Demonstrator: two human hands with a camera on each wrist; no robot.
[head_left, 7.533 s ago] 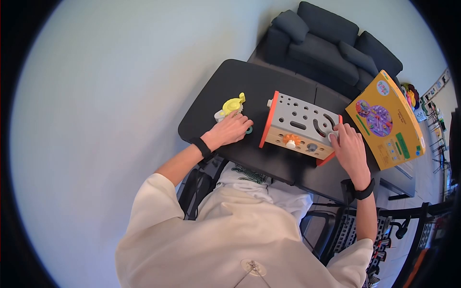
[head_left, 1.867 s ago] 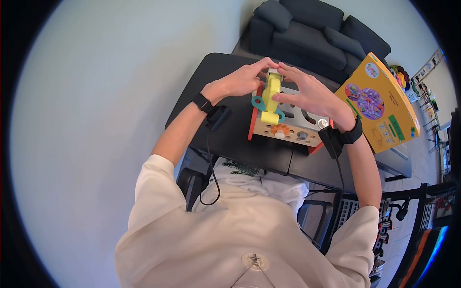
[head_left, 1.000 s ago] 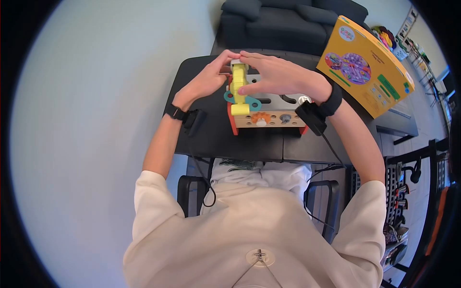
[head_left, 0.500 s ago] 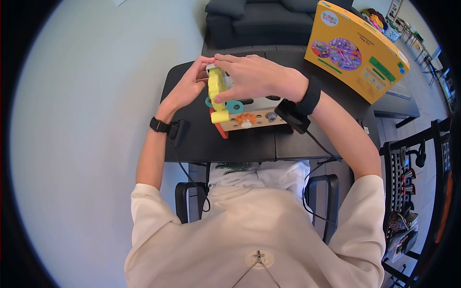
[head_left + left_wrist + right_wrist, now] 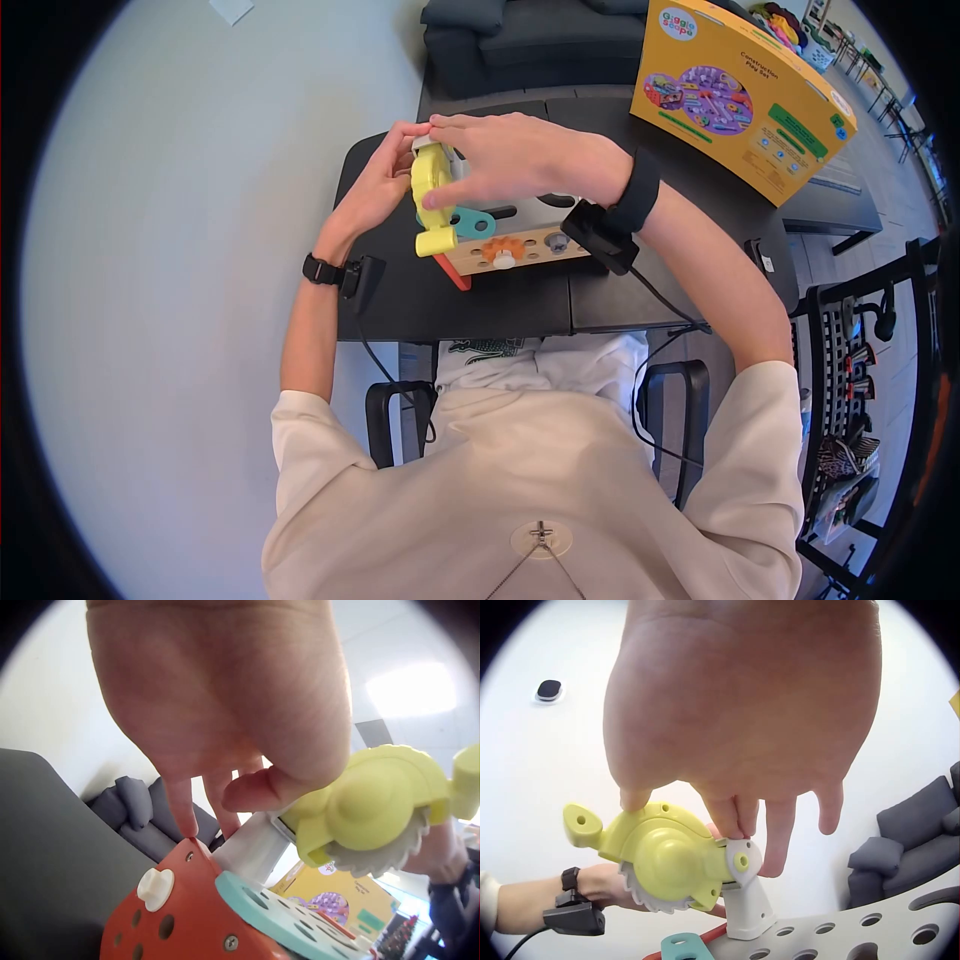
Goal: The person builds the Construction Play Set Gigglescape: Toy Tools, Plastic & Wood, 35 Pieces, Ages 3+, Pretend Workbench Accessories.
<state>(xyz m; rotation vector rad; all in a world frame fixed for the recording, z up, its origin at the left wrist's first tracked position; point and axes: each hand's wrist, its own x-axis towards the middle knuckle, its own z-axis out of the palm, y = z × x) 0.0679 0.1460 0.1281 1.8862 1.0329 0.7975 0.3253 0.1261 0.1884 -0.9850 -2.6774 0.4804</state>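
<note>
A yellow toy circular saw [image 5: 430, 180] stands over the left end of a toy workbench [image 5: 540, 214] with a grey perforated top. Its toothed grey blade [image 5: 639, 891] faces down, and a white bracket [image 5: 748, 906] joins it to the bench top. My left hand [image 5: 372, 192] grips the bracket end from the left, its thumb bent near the hinge. From the right, my right hand [image 5: 520, 155] holds the saw, thumb on the yellow guard and fingertips at the hinge. Under the saw lies a teal plate [image 5: 472, 222] with holes. My right hand covers much of the bench top in the head view.
An orange gear [image 5: 503, 247] and a grey bolt [image 5: 558, 242] sit on the bench's front. The black table [image 5: 520, 310] carries a large yellow play-set box [image 5: 745, 100] at the back right. A dark sofa [image 5: 560, 50] is beyond; cables hang from both wrists.
Earlier my left hand was at the saw on the table and my right at the bench's right end. Both now hold the saw on the bench, whose left end has turned slightly towards me.
</note>
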